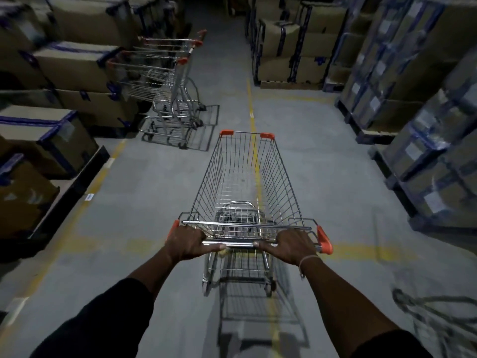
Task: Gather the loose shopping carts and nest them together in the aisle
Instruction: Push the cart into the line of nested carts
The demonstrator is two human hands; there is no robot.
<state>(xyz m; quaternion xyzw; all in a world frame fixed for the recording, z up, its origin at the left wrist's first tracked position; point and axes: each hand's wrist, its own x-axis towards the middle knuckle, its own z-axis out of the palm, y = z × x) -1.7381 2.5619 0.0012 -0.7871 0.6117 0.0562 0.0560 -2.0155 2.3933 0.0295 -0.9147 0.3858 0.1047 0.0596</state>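
Note:
An empty wire shopping cart (245,182) with orange corner caps stands in front of me in the middle of the aisle. My left hand (186,241) grips the left part of its metal handle bar (237,244), and my right hand (293,245) grips the right part. Ahead on the left, a row of nested carts (167,81) with orange-tipped handles stands beside the stacked boxes, rear ends facing me. Part of another wire cart (438,316) shows blurred at the bottom right.
Stacked cardboard boxes on pallets (64,73) line the left side. Wrapped pallets (426,125) line the right, and more boxes (291,47) stand at the back right. A yellow floor line (251,109) runs down the grey concrete aisle.

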